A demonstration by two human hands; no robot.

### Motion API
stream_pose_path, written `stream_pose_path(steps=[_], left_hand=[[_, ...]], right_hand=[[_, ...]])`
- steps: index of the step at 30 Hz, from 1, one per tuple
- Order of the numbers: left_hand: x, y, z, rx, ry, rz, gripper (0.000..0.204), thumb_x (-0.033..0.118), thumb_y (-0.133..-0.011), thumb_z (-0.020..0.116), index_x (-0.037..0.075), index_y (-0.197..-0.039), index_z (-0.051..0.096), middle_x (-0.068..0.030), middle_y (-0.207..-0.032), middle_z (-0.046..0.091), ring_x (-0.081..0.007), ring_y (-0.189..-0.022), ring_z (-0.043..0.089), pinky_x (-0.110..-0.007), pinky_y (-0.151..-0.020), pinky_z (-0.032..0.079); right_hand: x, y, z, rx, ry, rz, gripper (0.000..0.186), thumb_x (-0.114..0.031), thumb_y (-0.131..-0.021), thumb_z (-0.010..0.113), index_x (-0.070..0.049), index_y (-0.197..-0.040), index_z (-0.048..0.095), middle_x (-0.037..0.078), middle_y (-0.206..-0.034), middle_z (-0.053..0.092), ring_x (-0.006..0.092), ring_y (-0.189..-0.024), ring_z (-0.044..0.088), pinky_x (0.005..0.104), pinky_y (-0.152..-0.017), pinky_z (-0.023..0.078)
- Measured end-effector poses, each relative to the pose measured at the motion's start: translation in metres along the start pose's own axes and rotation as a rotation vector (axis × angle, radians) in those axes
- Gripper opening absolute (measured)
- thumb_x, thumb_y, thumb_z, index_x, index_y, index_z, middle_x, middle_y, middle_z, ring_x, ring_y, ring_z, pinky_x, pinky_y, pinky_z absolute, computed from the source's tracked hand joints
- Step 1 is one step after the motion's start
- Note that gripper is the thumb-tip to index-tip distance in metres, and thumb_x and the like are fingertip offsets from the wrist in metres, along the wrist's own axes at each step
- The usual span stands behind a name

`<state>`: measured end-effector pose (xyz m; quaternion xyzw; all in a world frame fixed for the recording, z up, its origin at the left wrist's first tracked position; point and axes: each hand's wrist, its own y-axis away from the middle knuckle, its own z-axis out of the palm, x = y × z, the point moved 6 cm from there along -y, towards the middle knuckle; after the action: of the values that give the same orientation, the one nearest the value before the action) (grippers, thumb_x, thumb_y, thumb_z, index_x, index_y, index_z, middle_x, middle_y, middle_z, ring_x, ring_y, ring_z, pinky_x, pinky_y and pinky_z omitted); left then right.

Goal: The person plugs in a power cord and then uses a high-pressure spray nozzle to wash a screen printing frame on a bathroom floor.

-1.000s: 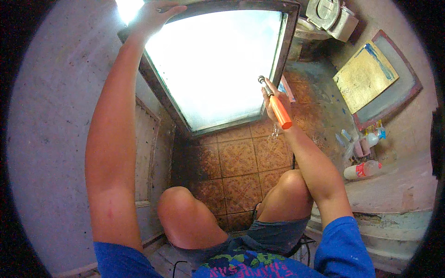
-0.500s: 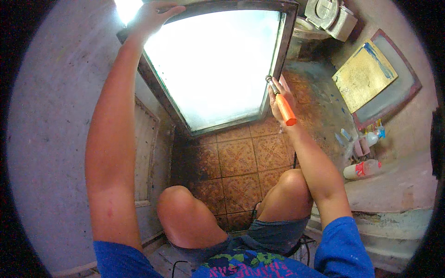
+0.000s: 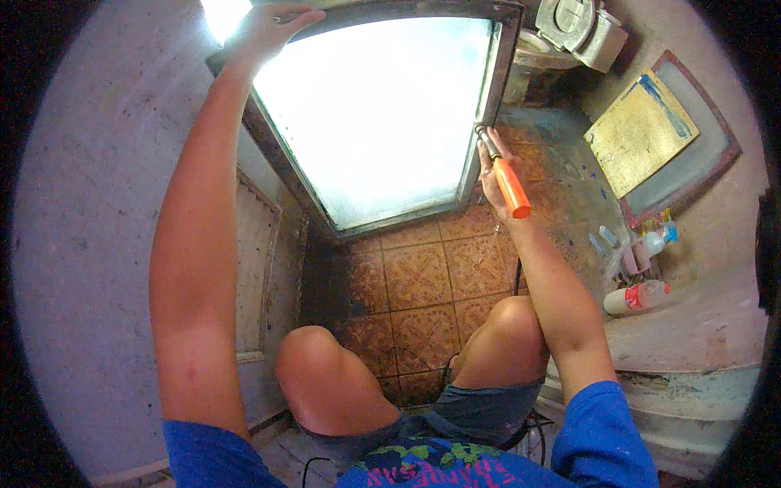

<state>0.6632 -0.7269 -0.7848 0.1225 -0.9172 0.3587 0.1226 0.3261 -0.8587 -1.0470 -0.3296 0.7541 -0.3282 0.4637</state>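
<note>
A large dark-framed screen (image 3: 370,224) leans in front of me, its pale panel glowing with bright light. At its upper left corner, my left hand (image 3: 264,32) grips the frame, the thumb lying along the top edge; the other fingers are mostly hidden. Beside the frame's right edge, my right hand (image 3: 492,183) holds a slim tool with an orange cylindrical handle (image 3: 512,189) and a metal tip, which looks like a spray nozzle. The metal tip points up toward the frame's right side; whether it touches is unclear.
Brown patterned tiles (image 3: 415,272) cover the floor between my knees and the screen. A toilet (image 3: 569,28) stands at the far right. Against the right wall lean a yellowish board (image 3: 639,134) and a red-edged panel (image 3: 716,142). Nearer lies a plastic bottle (image 3: 634,298) beside several small containers.
My right hand has shifted slightly right with the orange-handled tool, whose metal tip now sits a little higher and nearer the frame's edge. My left hand and the screen stay in place.
</note>
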Motion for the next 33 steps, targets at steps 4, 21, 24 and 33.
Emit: stream_pose_path(steps=[4, 21, 24, 33], left_hand=[[-0.002, 0.002, -0.001, 0.000, 0.010, -0.064, 0.045, 0.049, -0.080, 0.073, 0.010, -0.103, 0.074, -0.0116, -0.101, 0.072, -0.0261, -0.094, 0.068, -0.037, -0.081, 0.053], [0.012, 0.001, -0.003, 0.024, -0.069, 0.000, 0.044, 0.050, -0.081, 0.072, 0.012, -0.104, 0.074, -0.0106, -0.101, 0.072, -0.0258, -0.093, 0.068, -0.037, -0.081, 0.053], [-0.003, 0.000, -0.003, 0.012, -0.064, -0.036, 0.043, 0.050, -0.081, 0.072, 0.013, -0.104, 0.074, -0.0108, -0.100, 0.072, -0.0254, -0.092, 0.068, -0.037, -0.080, 0.053], [-0.002, -0.009, -0.001, 0.015, -0.026, -0.017, 0.040, 0.048, -0.080, 0.074, 0.014, -0.102, 0.075, -0.0092, -0.097, 0.072, -0.0240, -0.088, 0.069, -0.036, -0.077, 0.053]], right_hand=[[-0.002, 0.006, 0.000, -0.049, -0.021, 0.033, 0.032, -0.013, -0.094, 0.061, 0.004, -0.121, 0.060, 0.025, -0.107, 0.065, 0.0228, -0.104, 0.065, 0.0257, -0.083, 0.052], [0.034, 0.029, 0.010, -0.392, 0.101, 0.220, 0.033, -0.016, -0.090, 0.065, 0.003, -0.117, 0.063, 0.020, -0.131, 0.056, 0.0308, -0.092, 0.068, 0.0331, -0.082, 0.054], [0.002, 0.029, 0.010, -0.336, 0.067, 0.205, 0.032, -0.017, -0.090, 0.065, 0.005, -0.114, 0.064, 0.015, -0.136, 0.053, 0.0286, -0.089, 0.069, 0.0342, -0.082, 0.055], [0.029, 0.035, 0.015, -0.371, 0.156, 0.217, 0.038, -0.027, -0.092, 0.064, 0.000, -0.118, 0.065, 0.020, -0.078, 0.068, 0.0276, -0.066, 0.067, 0.0367, -0.063, 0.052]])
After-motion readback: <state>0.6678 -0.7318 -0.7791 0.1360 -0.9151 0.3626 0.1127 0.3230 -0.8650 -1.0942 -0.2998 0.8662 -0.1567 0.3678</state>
